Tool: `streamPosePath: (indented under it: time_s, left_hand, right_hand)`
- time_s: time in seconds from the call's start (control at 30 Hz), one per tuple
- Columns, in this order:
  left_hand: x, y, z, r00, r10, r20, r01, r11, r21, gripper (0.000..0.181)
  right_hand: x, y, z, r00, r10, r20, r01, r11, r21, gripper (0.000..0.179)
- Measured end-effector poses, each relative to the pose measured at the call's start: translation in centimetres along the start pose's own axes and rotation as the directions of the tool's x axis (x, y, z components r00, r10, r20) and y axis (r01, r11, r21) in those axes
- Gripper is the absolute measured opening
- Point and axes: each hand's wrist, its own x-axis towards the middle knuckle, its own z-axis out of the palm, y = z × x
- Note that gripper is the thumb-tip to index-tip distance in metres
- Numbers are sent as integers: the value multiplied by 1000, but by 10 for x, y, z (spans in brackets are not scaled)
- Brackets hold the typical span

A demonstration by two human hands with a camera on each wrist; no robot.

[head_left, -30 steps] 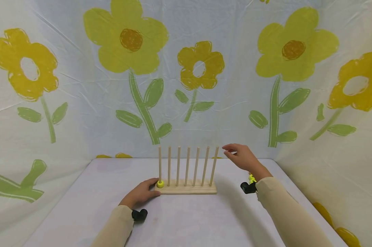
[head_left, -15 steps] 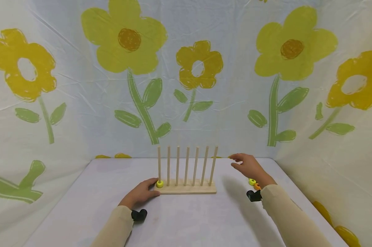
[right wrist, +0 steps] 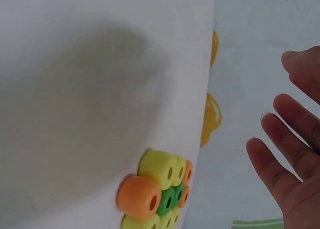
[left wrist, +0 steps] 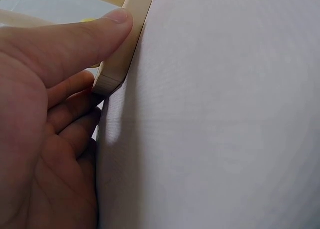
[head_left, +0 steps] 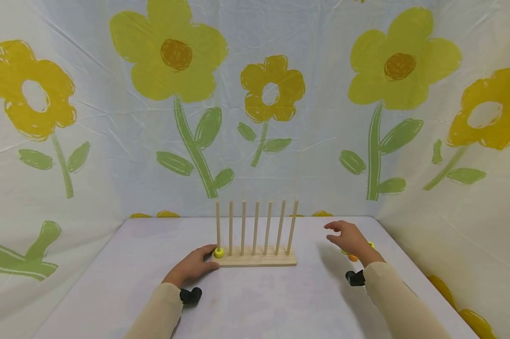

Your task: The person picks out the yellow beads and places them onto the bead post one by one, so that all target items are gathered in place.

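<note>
A wooden peg rack (head_left: 257, 260) with several upright pegs stands mid-table. One yellow bead (head_left: 219, 253) sits at the foot of its leftmost peg. My left hand (head_left: 192, 266) grips the rack's left end; in the left wrist view the thumb (left wrist: 107, 31) lies on the base's front edge and the fingers are behind it. My right hand (head_left: 349, 238) hovers over the right side of the table, fingers loosely bent around nothing. Below it lies a cluster of beads, partly hidden in the head view: orange (right wrist: 139, 198), yellow (right wrist: 157, 167) and green (right wrist: 165, 201).
The white tabletop (head_left: 246, 306) reaches back to a flowered cloth (head_left: 322, 141) that hangs behind and along both sides. Dark wrist cameras (head_left: 191, 295) are strapped on both wrists.
My right hand has moved away from the rack's rightmost peg, rightward and down towards the bead cluster. The left hand keeps its grip on the rack, which stays in place.
</note>
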Motion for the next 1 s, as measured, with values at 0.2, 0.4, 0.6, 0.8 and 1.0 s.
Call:
streamPosePath:
  time_s: [0.2, 0.4, 0.6, 0.8, 1.0]
  left_hand:
    - [1, -2, 1, 1000, 7, -1, -7, 1000, 6, 71]
    - [0, 0, 0, 1000, 9, -3, -9, 1000, 5, 70]
    - [-2, 2, -2, 1000, 23, -5, -22, 1000, 6, 69]
    - [-5, 5, -2, 1000, 23, -5, -23, 1000, 7, 69]
    - [-5, 4, -1, 1000, 26, -6, -26, 1000, 2, 69]
  right_hand:
    - [-2, 14, 6, 999, 42, 26, -41, 999, -3, 34]
    - [-5, 19, 8, 991, 120, 66, -118, 992, -36, 36]
    - [-6, 32, 14, 987, 145, 74, -143, 989, -42, 37]
    - [-9, 40, 15, 994, 94, 50, -90, 993, -82, 33]
    - [-9, 46, 17, 988, 134, 82, -124, 986, -115, 32]
